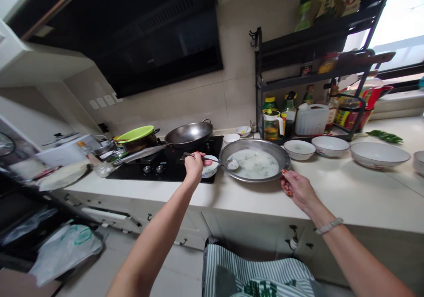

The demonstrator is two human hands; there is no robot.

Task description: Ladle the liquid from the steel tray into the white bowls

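Observation:
My left hand [194,167] is closed around the handle of a metal spoon [232,164]. The bowl of that spoon is over the left side of a wide steel basin [228,172], which holds a milky white liquid with green bits. With its fingers pinched on the basin's right rim, my right hand [297,189] touches the basin from the front right. A small white bowl [210,170] stands partly behind my left hand, between the stove and the basin. Another white bowl [300,150], with some pale liquid in it, is just right of the basin.
A wok [188,134] rests on the black stove [172,167], left of the basin. Behind it sits a pot with a green basin [136,133]. More bowls [379,155] line the counter at right, before a black rack [260,85] of bottles. Green peppers [385,135] lie behind.

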